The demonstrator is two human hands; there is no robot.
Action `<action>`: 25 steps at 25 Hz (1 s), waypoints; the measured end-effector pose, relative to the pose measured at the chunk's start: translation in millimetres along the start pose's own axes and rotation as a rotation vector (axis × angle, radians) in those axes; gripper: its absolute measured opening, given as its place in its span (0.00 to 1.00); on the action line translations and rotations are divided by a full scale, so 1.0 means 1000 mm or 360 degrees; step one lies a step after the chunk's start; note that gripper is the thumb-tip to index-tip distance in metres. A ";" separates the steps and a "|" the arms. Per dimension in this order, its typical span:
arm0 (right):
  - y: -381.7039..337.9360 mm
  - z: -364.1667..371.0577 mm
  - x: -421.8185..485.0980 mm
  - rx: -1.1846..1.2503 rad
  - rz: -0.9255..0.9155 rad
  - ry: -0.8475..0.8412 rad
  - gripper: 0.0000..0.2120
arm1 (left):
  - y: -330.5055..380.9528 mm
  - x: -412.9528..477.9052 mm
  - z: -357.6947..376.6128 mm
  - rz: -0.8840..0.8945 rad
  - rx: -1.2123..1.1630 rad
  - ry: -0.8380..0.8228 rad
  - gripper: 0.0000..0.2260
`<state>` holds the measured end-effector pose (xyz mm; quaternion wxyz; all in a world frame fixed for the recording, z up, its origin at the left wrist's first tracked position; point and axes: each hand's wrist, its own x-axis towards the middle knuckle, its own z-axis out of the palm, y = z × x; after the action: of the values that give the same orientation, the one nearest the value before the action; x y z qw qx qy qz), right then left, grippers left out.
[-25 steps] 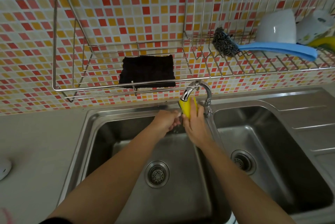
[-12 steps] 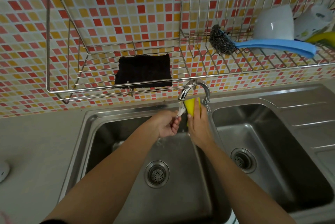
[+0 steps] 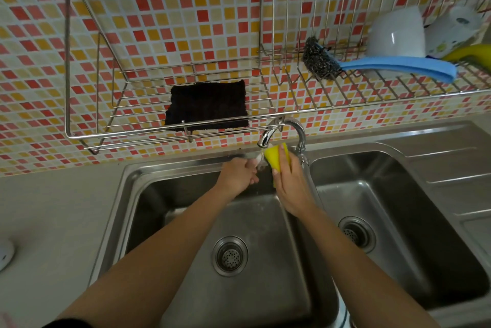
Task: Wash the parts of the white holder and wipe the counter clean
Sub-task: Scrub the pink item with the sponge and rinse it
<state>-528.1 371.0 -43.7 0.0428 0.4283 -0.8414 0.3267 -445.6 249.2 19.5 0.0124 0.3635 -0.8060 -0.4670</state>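
Observation:
Over the back of the left sink basin (image 3: 186, 221), my left hand (image 3: 237, 175) is closed around a small white holder part (image 3: 259, 161), mostly hidden by my fingers. My right hand (image 3: 291, 187) grips a yellow sponge (image 3: 276, 156) and holds it against that part, right under the faucet spout (image 3: 265, 139). Another white holder piece (image 3: 5, 252) lies on the grey counter (image 3: 53, 208) at the far left edge.
A wall-mounted wire rack (image 3: 159, 131) above the sink holds a black cloth (image 3: 207, 106), a steel scourer with a blue handle (image 3: 372, 64), a white bowl (image 3: 396, 32) and a cup (image 3: 454, 27). The right basin (image 3: 398, 208) and drainboard (image 3: 451, 163) lie to the right.
The view has shifted slightly up. Both hands stay under the spout, with the sponge moving a little against the white part.

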 end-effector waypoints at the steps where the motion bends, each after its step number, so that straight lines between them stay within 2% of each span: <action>1: 0.003 0.001 -0.001 0.0010 0.0099 0.0038 0.26 | -0.007 -0.001 0.001 0.0221 0.0204 0.0117 0.15; 3: 0.000 0.002 -0.005 -0.0052 0.0075 0.0020 0.26 | -0.018 -0.004 0.002 0.0577 0.0573 0.0377 0.13; 6: -0.005 0.010 -0.015 -0.0138 -0.0094 -0.0051 0.27 | -0.021 -0.004 0.002 0.0808 0.0916 0.0579 0.12; 11: -0.005 0.007 -0.015 0.0119 0.0314 0.0197 0.28 | -0.014 -0.006 0.001 0.0891 0.1052 0.0566 0.11; 13: -0.015 0.007 -0.014 0.0091 0.0209 0.0231 0.28 | -0.012 -0.012 0.001 0.1078 0.1070 0.0600 0.06; 15: -0.015 0.009 -0.012 -0.0002 0.0052 0.0179 0.27 | -0.018 -0.012 0.005 0.1317 0.0995 0.0725 0.07; 16: -0.013 0.009 -0.009 -0.0018 0.0079 0.0175 0.27 | -0.019 -0.013 0.006 0.1354 0.0933 0.0756 0.07; 18: -0.012 0.007 -0.005 -0.0004 0.0227 0.0220 0.27 | -0.020 -0.014 0.005 0.1320 0.0844 0.0821 0.03; 19: -0.015 0.007 -0.005 0.0003 0.0208 0.0215 0.26 | -0.019 -0.012 0.004 0.1263 0.0773 0.0848 0.02; 22: -0.024 0.009 -0.005 -0.0032 0.0042 0.0155 0.27 | -0.015 -0.008 0.001 0.1109 0.0582 0.0813 0.06; 25: -0.025 0.008 0.000 0.0031 0.0254 0.0231 0.29 | -0.014 -0.008 -0.002 0.1080 0.0523 0.0807 0.06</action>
<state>-507.8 355.1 -37.1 0.0734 0.3353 -0.8644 0.3674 -431.0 248.6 12.1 0.3040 0.1788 -0.9144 -0.1986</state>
